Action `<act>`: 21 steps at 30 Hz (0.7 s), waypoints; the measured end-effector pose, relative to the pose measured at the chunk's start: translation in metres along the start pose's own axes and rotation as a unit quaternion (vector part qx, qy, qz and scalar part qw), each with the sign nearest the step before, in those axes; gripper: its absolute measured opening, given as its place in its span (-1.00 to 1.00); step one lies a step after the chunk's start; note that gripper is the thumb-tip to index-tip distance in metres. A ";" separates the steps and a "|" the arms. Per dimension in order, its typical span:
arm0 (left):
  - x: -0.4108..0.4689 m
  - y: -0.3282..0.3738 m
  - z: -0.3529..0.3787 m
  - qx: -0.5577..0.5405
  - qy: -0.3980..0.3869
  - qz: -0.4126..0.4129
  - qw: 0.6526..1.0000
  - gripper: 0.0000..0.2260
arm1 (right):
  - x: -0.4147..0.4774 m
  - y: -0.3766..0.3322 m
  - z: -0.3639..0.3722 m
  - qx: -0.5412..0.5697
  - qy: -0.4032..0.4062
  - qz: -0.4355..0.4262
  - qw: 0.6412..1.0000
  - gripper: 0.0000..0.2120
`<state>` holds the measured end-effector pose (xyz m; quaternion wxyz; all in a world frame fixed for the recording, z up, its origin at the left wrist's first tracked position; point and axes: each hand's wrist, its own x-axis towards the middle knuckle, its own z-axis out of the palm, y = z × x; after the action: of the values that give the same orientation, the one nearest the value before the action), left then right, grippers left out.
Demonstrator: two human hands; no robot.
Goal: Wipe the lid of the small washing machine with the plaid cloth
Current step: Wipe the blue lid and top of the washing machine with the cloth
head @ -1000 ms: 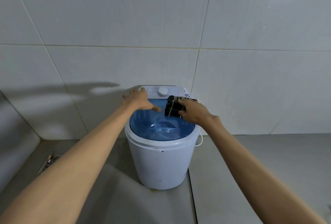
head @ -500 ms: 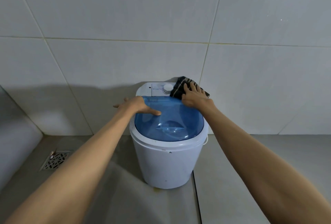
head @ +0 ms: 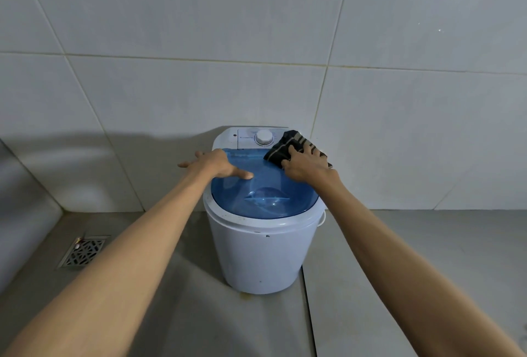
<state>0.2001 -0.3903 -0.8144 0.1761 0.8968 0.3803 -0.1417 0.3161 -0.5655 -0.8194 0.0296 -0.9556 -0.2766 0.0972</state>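
Note:
A small white washing machine (head: 262, 256) stands on the floor against the tiled wall. Its translucent blue lid (head: 265, 199) is closed. A dark plaid cloth (head: 281, 147) lies at the lid's back right corner, next to the white control dial (head: 263, 137). My right hand (head: 306, 165) presses down on the cloth, fingers spread over it. My left hand (head: 216, 164) rests flat on the lid's back left edge, thumb pointing across the lid, holding nothing.
A metal floor drain (head: 82, 252) sits in the grey floor at the left. White wall tiles (head: 256, 42) rise directly behind the machine. A low ledge (head: 20, 208) runs along the left side.
The lid went from raised to closed. My right hand and the cloth moved from the lid's middle to its back right corner, then shifted slightly toward me. My left hand stays on the left edge.

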 end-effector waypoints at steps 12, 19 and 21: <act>0.008 -0.009 0.010 0.001 0.032 0.065 0.997 0.16 | 0.029 0.004 -0.009 0.046 -0.008 -0.036 0.998 -0.38; 0.015 -0.013 0.009 -0.019 0.029 0.089 0.995 0.31 | -0.005 0.006 0.001 0.032 -0.030 -0.040 0.998 -0.41; 0.016 -0.013 0.010 -0.021 0.030 0.092 0.995 0.32 | -0.008 0.008 0.003 0.026 -0.038 -0.045 0.998 -0.42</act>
<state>0.1998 -0.3757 -0.8327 0.1960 0.9279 0.3042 -0.0901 0.3135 -0.5766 -0.8221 0.0483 -0.9368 -0.3173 0.1390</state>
